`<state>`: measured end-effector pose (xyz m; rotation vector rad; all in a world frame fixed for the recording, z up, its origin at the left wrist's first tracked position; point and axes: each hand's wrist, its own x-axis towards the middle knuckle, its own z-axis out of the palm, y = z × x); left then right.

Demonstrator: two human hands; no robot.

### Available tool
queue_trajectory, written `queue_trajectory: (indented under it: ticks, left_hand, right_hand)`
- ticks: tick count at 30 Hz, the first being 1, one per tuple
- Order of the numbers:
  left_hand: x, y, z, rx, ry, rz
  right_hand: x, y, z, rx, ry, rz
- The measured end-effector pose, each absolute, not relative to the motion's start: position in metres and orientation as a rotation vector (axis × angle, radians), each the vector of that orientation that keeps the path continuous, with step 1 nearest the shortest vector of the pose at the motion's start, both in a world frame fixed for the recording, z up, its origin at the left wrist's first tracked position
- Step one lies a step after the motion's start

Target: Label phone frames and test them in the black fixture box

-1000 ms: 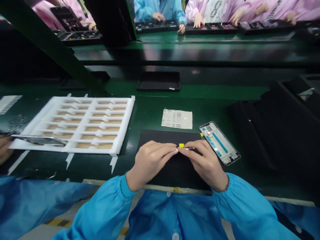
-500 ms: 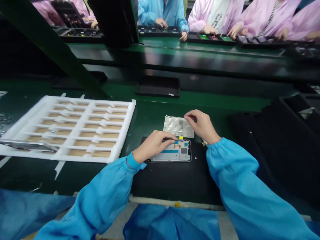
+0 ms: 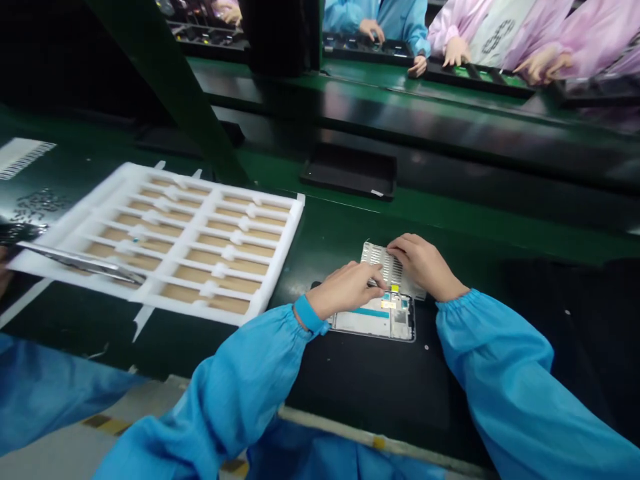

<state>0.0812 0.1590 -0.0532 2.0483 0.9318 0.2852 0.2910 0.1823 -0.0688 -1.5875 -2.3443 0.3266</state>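
A phone frame [image 3: 367, 324] with its bare metal inside, a blue strip and a small yellow-white part lies on a black mat [image 3: 380, 380]. My left hand [image 3: 350, 290] is over its far edge, fingers curled and thumb close to them; what they pinch, if anything, is hidden. Just beyond the frame is a pale sheet of small silvery strips [image 3: 373, 255], with a yellow tab [image 3: 395, 289] at its near edge. My right hand [image 3: 425, 263] is on this sheet, its thumb and fingertips closed at the far edge.
A white foam tray [image 3: 200, 230] with slots stands left, a slim metallic piece [image 3: 85, 262] across its near corner. Small dark parts [image 3: 40, 203] lie farther left. A black tray [image 3: 350, 172] is at the back. Across the bench, co-workers' hands [image 3: 373, 30] work over trays.
My left hand has lifted and curled its fingers over the frame's far edge. My right hand has moved inward over the sheet. The whole view has shifted and tilted.
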Motion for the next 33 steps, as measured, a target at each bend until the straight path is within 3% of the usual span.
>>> queue_trajectory:
  ticks: [7, 13, 21, 27, 33]
  left_hand:
    - [0.081, 0.156, -0.051, 2.065, 0.934, 0.252]
    - [0.08, 0.155, -0.051, 2.08, 0.948, 0.257]
    - [0.075, 0.129, -0.045, 2.159, 1.048, 0.395]
    - [0.062, 0.08, -0.029, 2.512, 1.061, 0.642]
    - [0.049, 0.044, -0.03, 2.704, 0.968, 0.858]
  right_hand:
    - [0.286, 0.178, -0.076, -1.604, -2.228, 0.354]
    - [0.291, 0.187, -0.084, -1.607, -1.811, 0.517]
    - [0.276, 0.157, -0.048, -1.453, -1.378, 0.736]
    - [0.258, 0.094, -0.01, -1.345, -1.458, 0.807]
    - [0.256, 0.036, 0.007, -1.369, -1.825, 0.49]
